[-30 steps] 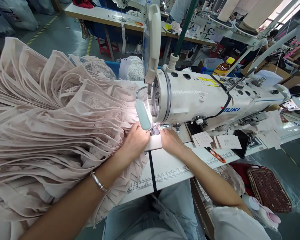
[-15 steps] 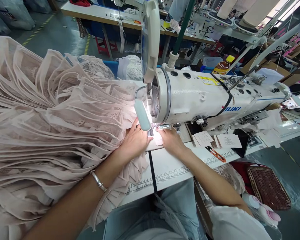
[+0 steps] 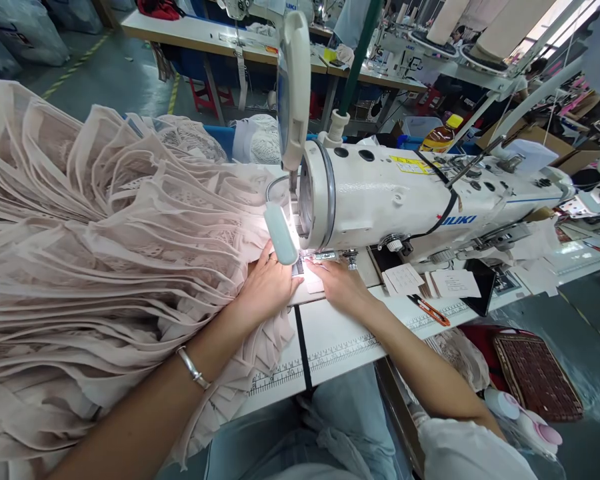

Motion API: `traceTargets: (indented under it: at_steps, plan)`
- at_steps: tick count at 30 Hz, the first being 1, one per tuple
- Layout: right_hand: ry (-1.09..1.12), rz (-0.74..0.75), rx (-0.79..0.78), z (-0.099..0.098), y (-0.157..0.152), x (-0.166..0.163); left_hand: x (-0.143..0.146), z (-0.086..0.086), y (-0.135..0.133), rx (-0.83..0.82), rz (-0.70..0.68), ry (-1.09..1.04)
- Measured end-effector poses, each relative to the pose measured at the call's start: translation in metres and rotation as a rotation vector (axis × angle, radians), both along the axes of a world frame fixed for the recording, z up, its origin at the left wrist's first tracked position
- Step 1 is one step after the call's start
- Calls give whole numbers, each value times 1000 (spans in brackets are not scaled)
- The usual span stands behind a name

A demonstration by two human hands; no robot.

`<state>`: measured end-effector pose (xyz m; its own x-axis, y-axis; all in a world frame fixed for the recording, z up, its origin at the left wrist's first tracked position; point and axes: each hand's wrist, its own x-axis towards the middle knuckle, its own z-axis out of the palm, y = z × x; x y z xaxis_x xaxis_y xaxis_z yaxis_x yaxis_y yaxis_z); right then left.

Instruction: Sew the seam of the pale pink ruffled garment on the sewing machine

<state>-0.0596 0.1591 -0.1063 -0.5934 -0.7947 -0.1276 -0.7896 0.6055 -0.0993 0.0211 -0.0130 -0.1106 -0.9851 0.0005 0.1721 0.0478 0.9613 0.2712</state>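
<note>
My left hand (image 3: pixel 269 283) lies on the sewing machine's bed with fingers stretched out and thumb apart, left of the needle area. Its fingertips rest by beige fabric, partly behind a pale green guard (image 3: pixel 281 233). Across from it, my right hand (image 3: pixel 344 285) has its fingers close together, tips at a small pale pink piece (image 3: pixel 314 283) in front of the presser foot. Glare and the fingers hide what it grips. The white sewing machine (image 3: pixel 375 190) stands over both hands, its lamp lighting the spot. A big heap of beige lace-trimmed garments (image 3: pixel 130 267) reaches my left forearm.
Right of the hands lie paper tags (image 3: pixel 453 283), an orange cutter (image 3: pixel 430 309) and a dark tablet-like object (image 3: pixel 483 287). A printed ruler (image 3: pixel 340 350) runs along the table's front edge. A yellow-capped bottle (image 3: pixel 441 135) stands behind the machine. A woven seat (image 3: pixel 536 377) is at the lower right.
The view has shifted slightly. My right fingertips have slid a little left, closer to the needle area. My left hand stays in nearly the same place.
</note>
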Motion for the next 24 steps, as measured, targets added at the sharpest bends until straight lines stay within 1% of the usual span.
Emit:
traceTargets:
  at_steps: [4,8,11,18,24]
  plan:
    - [-5,-19,54,9,-4,6,0,4,3,-2,36,-56]
    - [18,-23,73,11,-7,8,0,4,4,-4,47,-61]
    - [40,-22,68,9,-8,8,0,5,4,-5,47,-65]
    - [31,-16,34,-5,-5,2,0,3,3,-17,49,-49]
    - [-27,-37,16,-8,-5,-2,0,-1,3,-23,50,-26]
